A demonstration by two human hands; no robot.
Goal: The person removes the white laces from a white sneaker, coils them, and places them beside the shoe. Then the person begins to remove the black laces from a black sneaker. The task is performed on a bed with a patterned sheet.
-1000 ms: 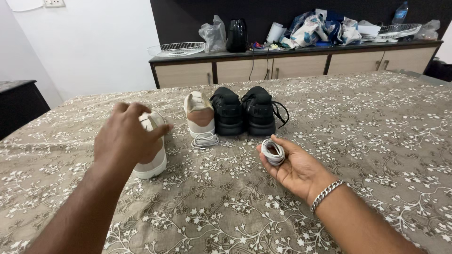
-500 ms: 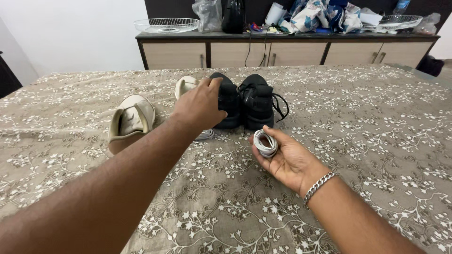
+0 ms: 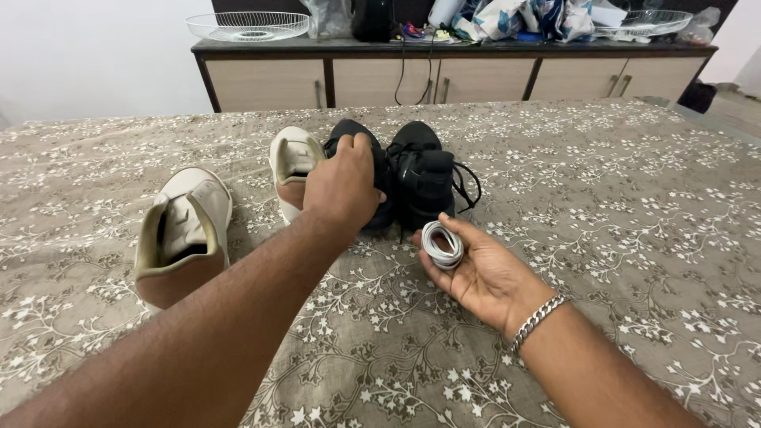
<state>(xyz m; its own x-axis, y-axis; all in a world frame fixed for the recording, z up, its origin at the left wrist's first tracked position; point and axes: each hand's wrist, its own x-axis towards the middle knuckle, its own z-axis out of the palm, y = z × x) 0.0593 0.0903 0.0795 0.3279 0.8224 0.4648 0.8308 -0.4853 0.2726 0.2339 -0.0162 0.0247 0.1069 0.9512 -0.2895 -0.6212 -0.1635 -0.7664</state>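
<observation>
Left hand (image 3: 342, 186) moved off the beige shoe (image 3: 184, 238) near the bed's left edge, now gripping the second beige shoe (image 3: 292, 162) beside the black pair (image 3: 416, 174).
</observation>
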